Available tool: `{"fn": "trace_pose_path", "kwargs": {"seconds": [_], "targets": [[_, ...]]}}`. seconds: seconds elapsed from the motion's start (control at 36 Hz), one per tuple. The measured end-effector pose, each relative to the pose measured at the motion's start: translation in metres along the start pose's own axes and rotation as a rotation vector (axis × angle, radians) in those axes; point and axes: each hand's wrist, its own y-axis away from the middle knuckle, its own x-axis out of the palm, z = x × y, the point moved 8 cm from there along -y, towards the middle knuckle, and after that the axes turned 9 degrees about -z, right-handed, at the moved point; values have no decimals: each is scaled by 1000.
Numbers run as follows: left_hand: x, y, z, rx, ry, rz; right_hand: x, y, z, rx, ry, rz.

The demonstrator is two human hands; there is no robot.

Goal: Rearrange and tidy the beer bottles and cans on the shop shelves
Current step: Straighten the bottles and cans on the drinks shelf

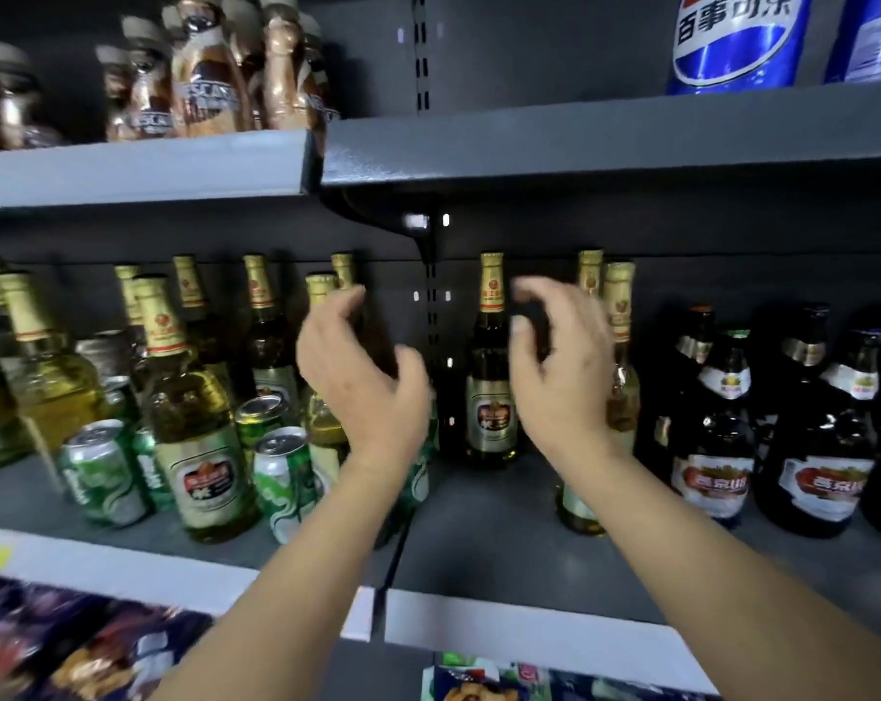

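Dark bottle (pixel 491 376) upright at shelf (pixel 504 528) back, between both hands | left hand (pixel 362 376) grip released, fingers loosely curved, holding nothing | right hand (pixel 562 361) likewise, empty | green cans (pixel 281 478) left

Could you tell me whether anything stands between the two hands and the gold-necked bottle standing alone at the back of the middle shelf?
Nothing visible does. The left hand and right hand flank the lone bottle with fingers loosely curled and empty, and the shelf in front of it is bare. The green cans stand off to the left.
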Motion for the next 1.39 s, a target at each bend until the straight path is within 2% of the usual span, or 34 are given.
{"fn": "trace_pose_path", "kwargs": {"seconds": [0.06, 0.11, 0.17, 0.25, 0.36, 0.44, 0.53, 0.61, 0.67, 0.78, 0.86, 0.92, 0.97, 1.14, 1.39], "targets": [[-7, -11, 20, -81, -124, 49, 37, 8, 16, 130, -104, 278], [-9, -13, 45, -227, -175, 177, 73, 22, 25, 316, -172, 527], [-7, -9, 63, -441, -78, 332, 97, 32, 30, 501, -240, 642], [-4, 0, 74, -690, 111, 555, 120, 41, 38, 677, -335, 676], [-4, 6, 89, -671, 53, 903, 143, 55, 49, 691, -303, 672], [-3, 5, 97, -672, 26, 1011, 148, 67, 49, 693, -164, 603], [-3, 0, 109, -640, -28, 994, 148, 71, 52, 659, -25, 546], [-9, -7, 111, -511, -134, 915, 141, 67, 57, 642, 13, 487], [-8, -5, 107, -451, -156, 899, 131, 64, 58, 640, 38, 464], [6, -1, 78, -223, -271, 873, 104, 48, 54, 632, 60, 337], [28, 11, 65, -269, -113, 941, 91, 33, 39, 686, 40, 282], [42, 25, 61, -416, 106, 1043, 83, 25, 22, 716, 37, 258], [56, 42, 60, -535, 204, 1162, 79, 23, 2, 750, 34, 267], [97, 79, 64, -498, 118, 1174, 71, 31, -40, 808, 49, 380], [121, 86, 53, -385, -59, 1139, 57, 18, -63, 897, -54, 386]]}}
